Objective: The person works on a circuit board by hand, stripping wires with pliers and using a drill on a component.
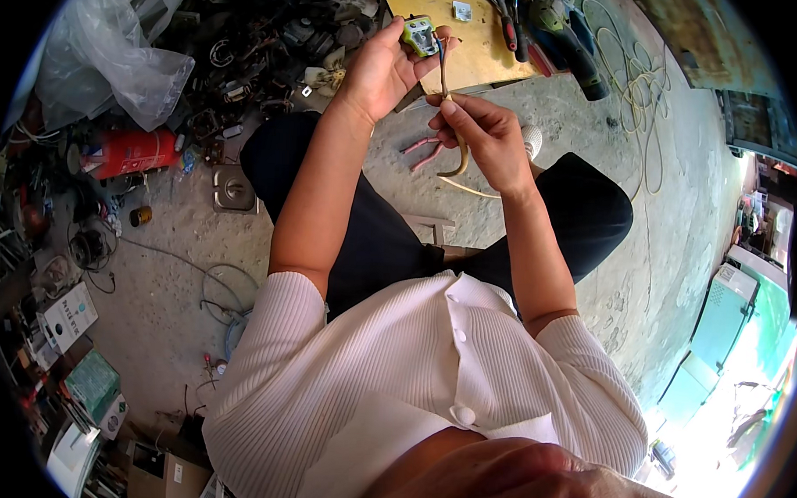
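- While you sit over the concrete floor [178, 268], your left hand [378, 68] holds a small green part [418, 35] up in front of you, near the edge of the yellow board [472, 41].
- The fingers of this hand are curled around the part, with the thumb on its near side; the grip looks firm.
- From the part, a tan cable [459, 154] comes down between your two hands.
- Your right hand [486, 142] pinches this cable just below the part; thumb and first fingers are closed on it, and the other fingers are bent loosely.
- Below the right hand the cable curves and runs off to the right across your knee.
- Pliers [422, 151] with pink handles lie on the floor, just under your hands and between your knees.
- On the yellow board are a drill [564, 31], some hand tools with red and black handles, and a small white piece [462, 11].
- A pale cord [637, 90] lies in loops on the floor right of the board.
- At your left side there is a red cylinder [130, 152], a clear plastic bag [116, 55] and a pile of dark metal scrap [265, 42].
- A square metal plate [234, 189] lies on the floor beside your left knee.
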